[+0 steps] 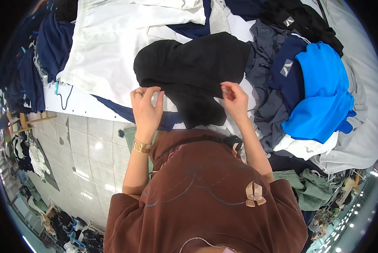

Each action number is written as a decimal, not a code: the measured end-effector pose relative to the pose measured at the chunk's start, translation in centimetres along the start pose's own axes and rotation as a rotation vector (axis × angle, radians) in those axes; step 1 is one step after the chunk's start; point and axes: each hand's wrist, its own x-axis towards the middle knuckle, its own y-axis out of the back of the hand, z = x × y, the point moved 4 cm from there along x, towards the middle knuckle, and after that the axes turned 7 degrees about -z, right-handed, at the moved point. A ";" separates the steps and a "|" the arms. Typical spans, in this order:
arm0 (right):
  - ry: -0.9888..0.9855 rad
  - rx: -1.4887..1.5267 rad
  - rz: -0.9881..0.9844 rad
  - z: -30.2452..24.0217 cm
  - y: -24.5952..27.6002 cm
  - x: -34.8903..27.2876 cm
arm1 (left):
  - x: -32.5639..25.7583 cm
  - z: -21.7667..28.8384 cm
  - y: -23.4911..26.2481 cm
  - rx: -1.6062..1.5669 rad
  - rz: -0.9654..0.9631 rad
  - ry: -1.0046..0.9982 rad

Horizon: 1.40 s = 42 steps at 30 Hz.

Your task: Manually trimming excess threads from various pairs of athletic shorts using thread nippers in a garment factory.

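Note:
A black garment lies loosely folded in front of me, with a narrower part hanging down toward the table's near edge. At its lower left edge, my left hand has thumb and forefinger closed in a pinch on the cloth. On the garment's right side my right hand is closed too, its slightly blurred fingertips pinching the edge. Beneath the garment spreads a white garment. A navy cloth sticks out from under it by my left wrist.
To the right are piled a dark grey garment, a navy garment, a bright blue garment and a white one. More navy clothes hang at the left. Tiled floor shows below the white table.

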 end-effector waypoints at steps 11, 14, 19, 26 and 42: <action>-0.060 -0.043 -0.346 -2.8 -7.0 -0.1 | 3.2 0.9 -1.5 0.391 -0.007 -0.194; -0.211 0.167 -0.449 -1.5 -8.0 -0.2 | 4.2 0.2 -1.5 0.515 -0.006 -0.235; -0.439 0.555 -0.483 -0.8 -8.8 -1.0 | 6.0 -0.7 -1.4 0.408 -0.109 -0.383; -0.822 0.886 -0.902 -2.2 -2.1 -1.5 | 10.3 -1.9 0.9 -0.412 0.022 -0.238; -0.130 0.513 -0.725 -11.2 6.1 6.5 | 15.3 0.8 0.0 0.110 -0.256 -0.264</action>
